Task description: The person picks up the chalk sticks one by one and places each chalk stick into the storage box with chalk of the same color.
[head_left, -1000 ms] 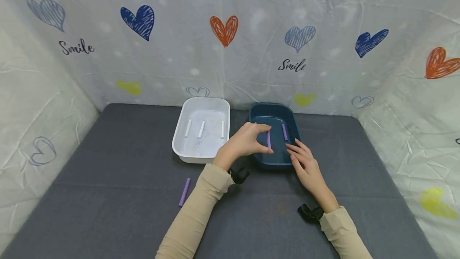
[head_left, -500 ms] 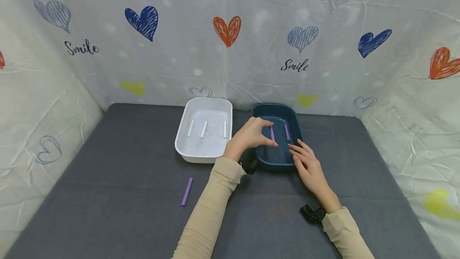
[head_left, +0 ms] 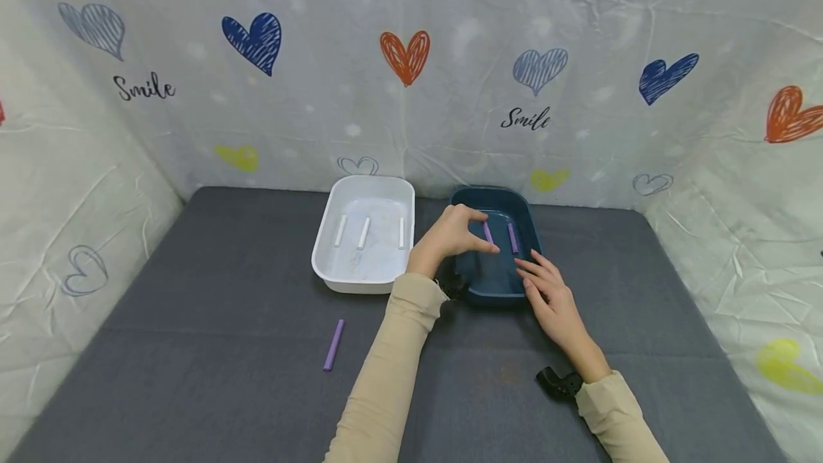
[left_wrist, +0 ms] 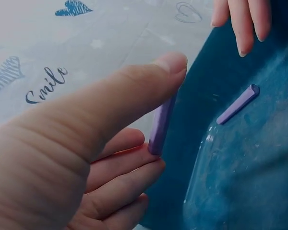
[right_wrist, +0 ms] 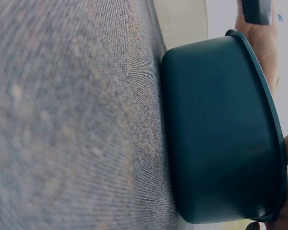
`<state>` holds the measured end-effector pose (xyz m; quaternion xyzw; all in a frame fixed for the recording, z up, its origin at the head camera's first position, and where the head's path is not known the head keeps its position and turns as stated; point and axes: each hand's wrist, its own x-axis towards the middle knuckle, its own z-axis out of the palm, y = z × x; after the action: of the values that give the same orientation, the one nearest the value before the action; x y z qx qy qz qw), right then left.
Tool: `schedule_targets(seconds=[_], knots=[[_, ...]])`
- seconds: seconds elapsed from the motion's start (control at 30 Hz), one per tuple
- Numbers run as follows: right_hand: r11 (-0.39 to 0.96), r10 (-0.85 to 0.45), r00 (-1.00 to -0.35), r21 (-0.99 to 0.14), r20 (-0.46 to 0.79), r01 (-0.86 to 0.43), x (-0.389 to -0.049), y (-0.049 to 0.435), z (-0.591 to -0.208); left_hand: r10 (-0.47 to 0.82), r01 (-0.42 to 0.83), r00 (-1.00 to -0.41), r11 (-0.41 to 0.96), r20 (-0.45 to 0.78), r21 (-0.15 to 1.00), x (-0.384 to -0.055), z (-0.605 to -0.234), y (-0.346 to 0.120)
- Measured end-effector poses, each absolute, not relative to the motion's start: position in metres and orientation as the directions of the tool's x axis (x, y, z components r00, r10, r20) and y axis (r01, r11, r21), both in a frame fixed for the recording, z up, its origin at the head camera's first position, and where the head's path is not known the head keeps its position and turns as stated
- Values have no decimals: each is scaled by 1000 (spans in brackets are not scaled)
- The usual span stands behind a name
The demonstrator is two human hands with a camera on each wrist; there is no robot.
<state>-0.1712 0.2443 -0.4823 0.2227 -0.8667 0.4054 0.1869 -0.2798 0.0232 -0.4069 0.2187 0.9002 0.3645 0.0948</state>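
Note:
My left hand (head_left: 450, 236) pinches a purple chalk stick (left_wrist: 162, 125) lengthwise between thumb and fingertips, over the dark blue tray (head_left: 491, 281). On that tray's floor lies a second purple chalk stick (head_left: 512, 238), to the right of the held one. My right hand (head_left: 554, 304) rests with relaxed, spread fingers at the tray's near right rim. From the right wrist, the outer wall of the blue tray (right_wrist: 221, 134) shows close up, with the right fingers at its rim, partly cut off by the frame edge.
To the left stands a white tray (head_left: 360, 274) with white chalk sticks (head_left: 363, 233) in it. Another purple chalk stick (head_left: 333, 345) lies on the grey tablecloth (head_left: 212, 349), left of my left forearm. A printed cloth backdrop (head_left: 450, 148) rises right behind both trays.
My left hand has moved right and a little farther back over the blue tray, carrying the purple chalk stick, which has tilted. My right hand stays at the rim.

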Motion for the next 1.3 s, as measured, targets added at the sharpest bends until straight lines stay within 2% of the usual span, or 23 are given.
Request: schedule_targets(seconds=[0.57, 0.8, 1.1, 1.3], knots=[[562, -237, -821, -616, 519, -552, -172, 245, -483, 483, 300, -873, 645, -70, 703, -302, -408, 39], [558, -239, -814, -611, 529, -561, -172, 245, -483, 436, 278, -898, 658, -53, 699, -304, -415, 44], [563, -241, -819, -613, 520, -555, -171, 244, -483, 355, 325, -933, 776, 51, 541, -303, -432, 54], [572, -236, -830, -618, 506, -540, -171, 244, -482, 373, 364, -925, 826, 68, 430, -302, -436, 58]])
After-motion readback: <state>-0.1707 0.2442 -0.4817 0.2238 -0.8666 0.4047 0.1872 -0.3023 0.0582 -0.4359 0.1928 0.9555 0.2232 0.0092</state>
